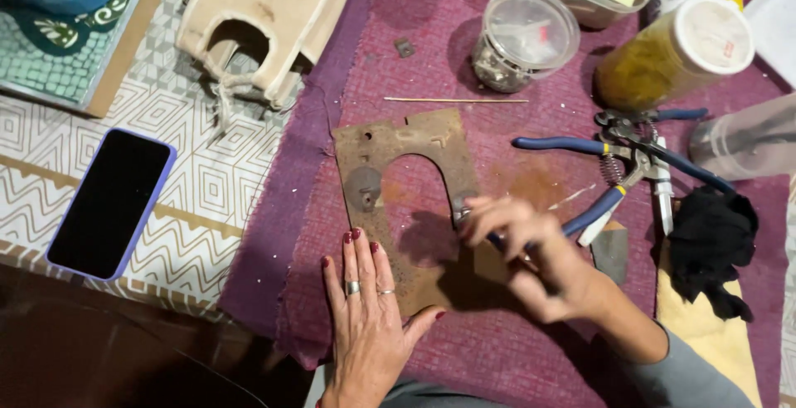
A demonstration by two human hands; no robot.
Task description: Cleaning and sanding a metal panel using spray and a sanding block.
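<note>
The left hand point(369, 308) lies flat, fingers spread, palm down on the near edge of a brown wooden panel point(390, 147). The panel lies flat on a purple cloth point(514, 350). It has an arched cut-out whose round top points away from the person and whose open end faces the hands, so its long axis runs from near to far, a little tilted to the left.

The right hand point(531, 250) is just right of the left one, over the right leg of the panel. Its fingers are closed around a thin tool with a dark blue handle point(497, 240); the tip meets the inner edge of the panel, but the hand is blurred and I cannot tell what kind of tool it is.

Just beyond the right hand lie blue-handled pliers point(618, 163), their handles pointing left, and to its right a black rag point(713, 246) on a yellow cloth point(713, 342). A thin wooden stick point(456, 99) lies across, just beyond the far edge of the panel. Farther away stand a clear plastic container with a lid point(522, 39) and a yellow jar with a white lid point(676, 51).

Well left of the left hand, a phone in a purple case point(112, 202) lies on a patterned cloth point(207, 184). Beyond it is a pale wooden piece with an arched opening point(265, 10).
</note>
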